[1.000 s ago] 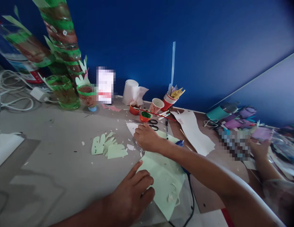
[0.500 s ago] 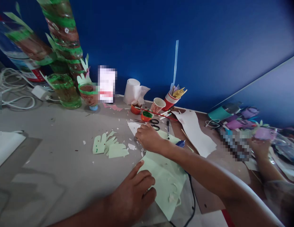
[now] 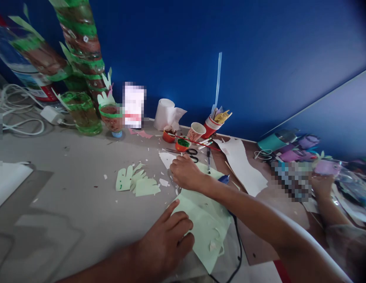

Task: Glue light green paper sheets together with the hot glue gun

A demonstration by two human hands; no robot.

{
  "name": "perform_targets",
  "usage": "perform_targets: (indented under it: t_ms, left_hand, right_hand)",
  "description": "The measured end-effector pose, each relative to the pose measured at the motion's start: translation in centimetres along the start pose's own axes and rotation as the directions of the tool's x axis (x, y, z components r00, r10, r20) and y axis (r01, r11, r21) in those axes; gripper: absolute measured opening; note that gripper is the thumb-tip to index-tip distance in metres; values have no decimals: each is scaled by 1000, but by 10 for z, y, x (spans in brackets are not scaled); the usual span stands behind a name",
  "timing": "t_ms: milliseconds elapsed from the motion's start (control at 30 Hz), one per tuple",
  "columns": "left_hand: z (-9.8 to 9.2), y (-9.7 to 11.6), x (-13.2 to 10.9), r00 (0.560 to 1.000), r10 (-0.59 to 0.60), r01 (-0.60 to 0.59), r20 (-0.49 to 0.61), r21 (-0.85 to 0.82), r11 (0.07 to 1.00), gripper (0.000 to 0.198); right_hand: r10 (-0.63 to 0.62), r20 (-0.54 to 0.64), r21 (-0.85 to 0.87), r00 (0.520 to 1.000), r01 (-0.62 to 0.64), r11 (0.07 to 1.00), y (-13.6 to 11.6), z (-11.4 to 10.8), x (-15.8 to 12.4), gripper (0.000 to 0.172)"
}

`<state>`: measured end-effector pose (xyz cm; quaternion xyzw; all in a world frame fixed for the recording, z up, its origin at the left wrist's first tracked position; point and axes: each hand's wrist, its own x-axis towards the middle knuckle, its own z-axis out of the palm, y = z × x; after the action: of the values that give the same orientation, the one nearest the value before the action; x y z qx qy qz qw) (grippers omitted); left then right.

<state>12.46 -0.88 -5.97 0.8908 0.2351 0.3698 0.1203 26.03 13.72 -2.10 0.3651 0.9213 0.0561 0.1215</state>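
Left hand [image 3: 163,245] lies flat, fingers loosely spread, pressing the pale green paper sheet [image 3: 205,228] onto the table [image 3: 82,196]. Right hand [image 3: 185,173], at 12 o'clock, has barely moved; its grip cannot be determined.

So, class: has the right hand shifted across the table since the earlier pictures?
No: the right hand stays just below the scissors, resting on the green paper.

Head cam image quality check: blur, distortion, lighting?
Head view: wide-angle warp bends the blue wall; corners darken; right edge smeared around another person's hand; pixelated patches; left hand and green paper fairly sharp; soft daylight, faint shadows.
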Motion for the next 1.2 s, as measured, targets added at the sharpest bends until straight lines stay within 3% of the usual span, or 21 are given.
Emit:
perform_targets:
  t_ms: [367, 533, 733, 1033, 1200]
  left_hand:
    - [2, 0, 0, 1000, -15, 15, -8, -4, 1000, 17]
    - [-2, 0, 2, 1000, -17, 17, -12, -8, 1000, 19]
    - [-6, 1, 3, 1000, -15, 14, 18, 31, 999, 19]
    - [-6, 1, 3, 999, -19, 18, 33, 39, 999, 18]
    - [-4, 0, 2, 999, -38, 38, 14, -1, 999, 18]
  right_hand:
    - [79, -50, 33, 996, -77, 996, 14, -15, 10, 16]
    - [84, -104, -45, 991, -90, 995, 20, -10, 30, 20]
    - [78, -80, -84, 994, -85, 993, 25, -3, 40, 26]
    - [80, -67, -31, 995, -82, 996, 27, -9, 37, 23]
    - [122, -126, 115, 984, -108, 988, 24, -28, 6, 24]
